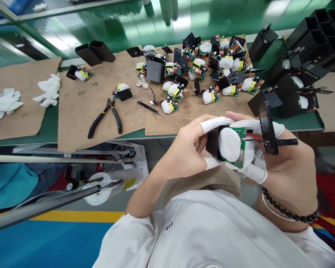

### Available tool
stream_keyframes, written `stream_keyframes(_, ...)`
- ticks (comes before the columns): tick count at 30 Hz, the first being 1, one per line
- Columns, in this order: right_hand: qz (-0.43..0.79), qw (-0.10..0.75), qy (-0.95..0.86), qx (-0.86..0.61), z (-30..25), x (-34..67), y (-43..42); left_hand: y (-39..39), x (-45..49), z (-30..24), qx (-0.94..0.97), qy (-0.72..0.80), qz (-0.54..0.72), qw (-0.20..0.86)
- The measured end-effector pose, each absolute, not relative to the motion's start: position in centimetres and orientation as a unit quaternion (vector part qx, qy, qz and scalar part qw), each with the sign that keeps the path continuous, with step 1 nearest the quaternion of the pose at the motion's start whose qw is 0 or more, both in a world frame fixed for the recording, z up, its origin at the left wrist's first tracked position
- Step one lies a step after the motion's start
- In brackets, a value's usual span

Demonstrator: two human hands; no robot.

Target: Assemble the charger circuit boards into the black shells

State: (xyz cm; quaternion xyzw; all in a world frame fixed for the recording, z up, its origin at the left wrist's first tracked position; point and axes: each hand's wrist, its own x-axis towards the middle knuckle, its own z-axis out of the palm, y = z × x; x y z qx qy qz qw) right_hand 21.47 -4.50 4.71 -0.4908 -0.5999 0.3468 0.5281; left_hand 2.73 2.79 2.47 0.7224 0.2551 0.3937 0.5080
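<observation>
My left hand [187,149], with white finger cots, is closed round a black plastic housing [213,143]. A green circuit board [242,152] with a white pad [229,144] on it sits partly in the housing's open end. My right hand [289,160], also in finger cots and with bracelets at the wrist, grips the circuit board from the other side. Red and black wires run from the board to a black end cap [268,128], which hangs in front of the right hand. The fingertips behind the board are partly hidden.
On the cardboard lie black-handled pliers [106,116], tweezers [150,108] and several circuit boards [173,91] with white pads. Black housings [305,33] are stacked at the right, with partly filled ones [284,93] nearer. White gloves [48,90] lie left.
</observation>
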Motion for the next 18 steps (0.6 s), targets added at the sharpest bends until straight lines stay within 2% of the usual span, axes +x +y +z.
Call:
stream_keyframes(8, 0.372, 0.479, -0.635, -0.478, 4.6, 22.6, -3.4, 2.5, 2.6, 3.4, 0.698, 0.281, 0.373, 0.543)
stream_keyframes(18, 0.389, 0.539, -0.582, -0.469, 3.9, 21.8, -4.6, 2.2, 2.2, 3.5, 0.692, 0.267, 0.385, 0.550)
